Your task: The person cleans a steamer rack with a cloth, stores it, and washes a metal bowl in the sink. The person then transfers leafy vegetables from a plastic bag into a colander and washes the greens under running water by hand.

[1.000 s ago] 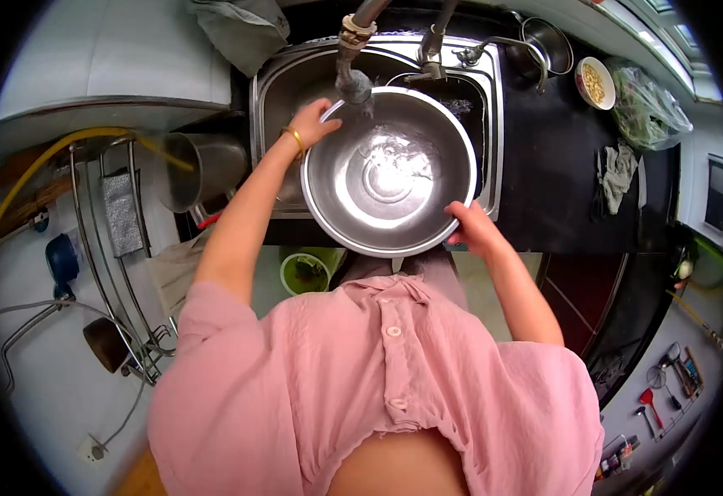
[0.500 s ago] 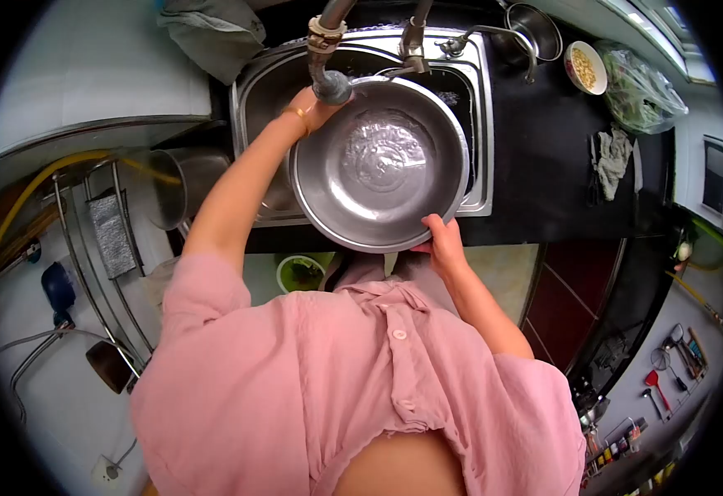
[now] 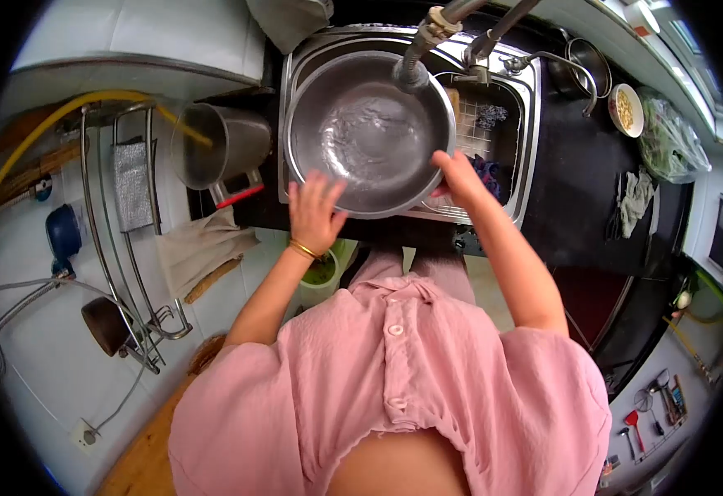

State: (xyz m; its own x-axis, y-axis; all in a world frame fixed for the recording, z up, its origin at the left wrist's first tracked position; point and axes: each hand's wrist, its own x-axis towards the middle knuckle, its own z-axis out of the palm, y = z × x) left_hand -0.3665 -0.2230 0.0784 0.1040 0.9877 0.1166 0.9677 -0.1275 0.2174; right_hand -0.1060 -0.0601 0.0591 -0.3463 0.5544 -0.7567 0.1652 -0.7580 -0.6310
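Note:
A wide stainless steel basin (image 3: 361,186) with a shiny wet inside rests over the left part of the double sink (image 3: 531,124). Its right front rim is pinched in my right hand (image 3: 460,180), thumb on the inner side. Near the front left rim is my left hand (image 3: 316,217), fingers spread and a little blurred, with a gold bangle on the wrist. Whether its fingertips touch the rim I cannot tell. A faucet spout (image 3: 411,74) hangs over the basin's back right edge.
Dark scrubbers and a cloth (image 3: 485,172) lie in the right sink bowl. On the right counter stand a metal pot (image 3: 586,66), a bowl of pale pieces (image 3: 626,110) and bagged greens (image 3: 674,136). A large pot (image 3: 241,140) is at left; below, a green-lined bin (image 3: 320,277).
The basin has shifted left over the sink, uncovering the right bowl. My left hand has left the back rim for the front left side. My right hand still grips the rim.

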